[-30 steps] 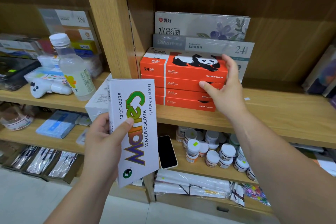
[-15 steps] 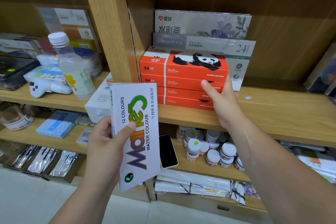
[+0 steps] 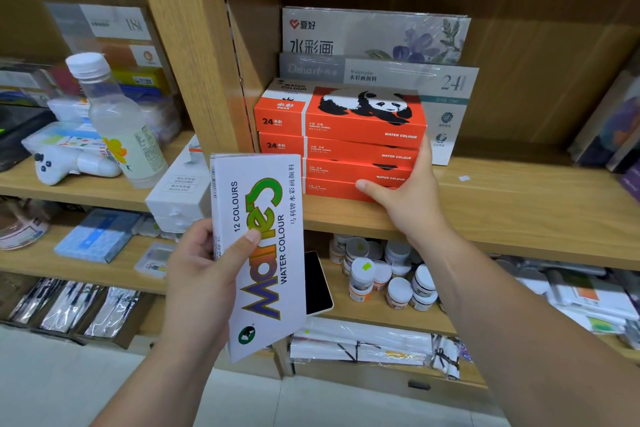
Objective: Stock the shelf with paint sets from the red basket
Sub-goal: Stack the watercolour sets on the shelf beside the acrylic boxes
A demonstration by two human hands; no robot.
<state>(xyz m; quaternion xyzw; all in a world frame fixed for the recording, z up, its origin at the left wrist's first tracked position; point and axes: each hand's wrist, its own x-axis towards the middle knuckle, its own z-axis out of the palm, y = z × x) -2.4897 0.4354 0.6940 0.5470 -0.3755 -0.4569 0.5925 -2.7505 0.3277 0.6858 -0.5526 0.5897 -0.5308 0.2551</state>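
A stack of orange panda water colour boxes [image 3: 346,135] sits on the wooden shelf [image 3: 519,211], against the left upright. My right hand [image 3: 405,191] wraps the stack's front right corner, thumb on the lowest box, fingers along the right end. My left hand [image 3: 204,274] holds a white "Marie's 12 colours" paint set [image 3: 263,253] on end, below and left of the stack, thumb across its front. Two grey watercolour sets [image 3: 374,55] lean against the shelf's back wall behind the stack. The red basket is out of view.
A clear bottle [image 3: 117,121], a white game controller [image 3: 62,166] and white boxes [image 3: 180,194] fill the left shelf. Below the stack stand several small paint jars [image 3: 388,274] and a phone [image 3: 317,282]. Books [image 3: 613,128] lean at the far right.
My right hand slid from the top right of the orange stack down to its lower front corner. The white paint set in my left hand stayed nearly still.
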